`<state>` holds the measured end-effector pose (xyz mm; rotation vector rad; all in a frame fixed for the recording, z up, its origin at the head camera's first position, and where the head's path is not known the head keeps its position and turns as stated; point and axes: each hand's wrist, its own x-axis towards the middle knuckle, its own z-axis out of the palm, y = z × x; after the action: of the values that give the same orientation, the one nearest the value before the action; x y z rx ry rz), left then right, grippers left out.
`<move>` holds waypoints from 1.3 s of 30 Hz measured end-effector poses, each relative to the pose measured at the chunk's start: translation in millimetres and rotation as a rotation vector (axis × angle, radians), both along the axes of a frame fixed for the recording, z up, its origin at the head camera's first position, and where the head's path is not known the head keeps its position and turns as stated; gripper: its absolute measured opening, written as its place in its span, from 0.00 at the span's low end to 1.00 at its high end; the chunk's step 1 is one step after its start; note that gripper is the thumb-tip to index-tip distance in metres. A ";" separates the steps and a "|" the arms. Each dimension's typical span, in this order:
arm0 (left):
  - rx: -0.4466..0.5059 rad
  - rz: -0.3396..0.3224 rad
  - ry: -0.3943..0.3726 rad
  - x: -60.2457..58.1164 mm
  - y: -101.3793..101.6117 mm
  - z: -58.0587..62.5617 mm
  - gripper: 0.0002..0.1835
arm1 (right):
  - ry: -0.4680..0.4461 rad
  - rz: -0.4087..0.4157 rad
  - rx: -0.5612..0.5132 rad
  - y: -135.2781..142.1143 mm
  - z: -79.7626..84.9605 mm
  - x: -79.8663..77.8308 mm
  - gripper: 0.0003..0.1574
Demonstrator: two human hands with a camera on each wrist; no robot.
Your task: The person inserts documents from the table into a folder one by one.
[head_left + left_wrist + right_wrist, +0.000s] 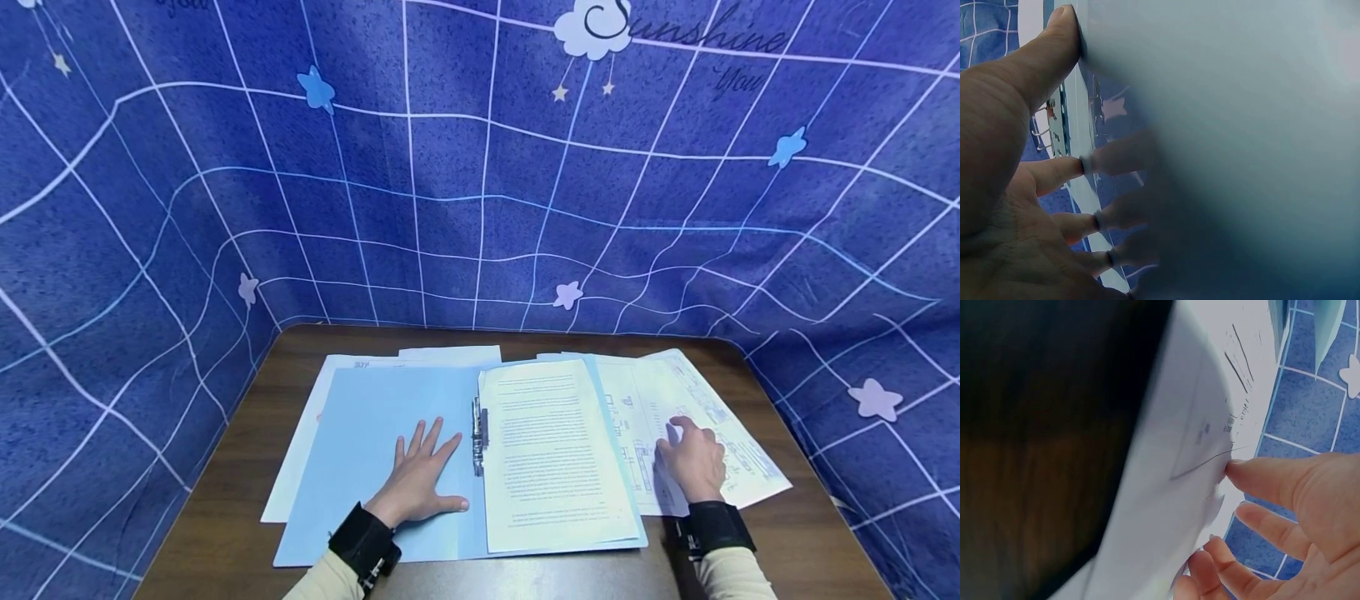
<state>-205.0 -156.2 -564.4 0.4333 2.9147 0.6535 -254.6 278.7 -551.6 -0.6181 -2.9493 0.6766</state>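
Note:
A light blue folder [382, 458] lies opened flat on the table. Its metal clip [478, 437] sits at the spine, beside a stack of printed pages [555, 458] on the right side. My left hand [420, 483] rests on the bare inner cover with its fingers spread; in the left wrist view the thumb [1054, 50] and fingertips touch the smooth surface. My right hand [693, 462] is on the loose sheets with drawings [652, 392] right of the folder. In the right wrist view its slightly bent fingers [1266, 525] touch the paper, with thumb and fingertips apart.
More white sheets [300, 467] stick out from under the folder's left and top edges. The brown wooden table [232, 517] shows around the papers. A blue curtain [450, 167] with white grid lines and stars hangs behind the table and along both sides.

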 end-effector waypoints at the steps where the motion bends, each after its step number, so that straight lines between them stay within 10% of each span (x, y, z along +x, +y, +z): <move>1: 0.005 -0.001 0.001 0.0 0.2 0.3 0.56 | 0.008 0.003 0.002 0.3 0.0 -0.3 0.32; 10: 0.002 0.004 -0.003 0.0 0.3 0.6 0.57 | 0.075 -0.017 -0.032 3.9 1.0 -1.5 0.47; 20: 0.012 0.004 0.000 -0.8 0.5 0.6 0.57 | 0.057 -0.044 -0.070 12.1 2.1 1.5 0.21; 39: 0.025 -0.015 0.009 1.1 -2.2 2.3 0.56 | 0.231 -0.002 -0.085 36.9 27.3 12.6 0.17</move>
<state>-203.9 -158.5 -562.2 0.4611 2.9121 0.6878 -242.1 315.6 -524.4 -0.5107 -2.7193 0.8161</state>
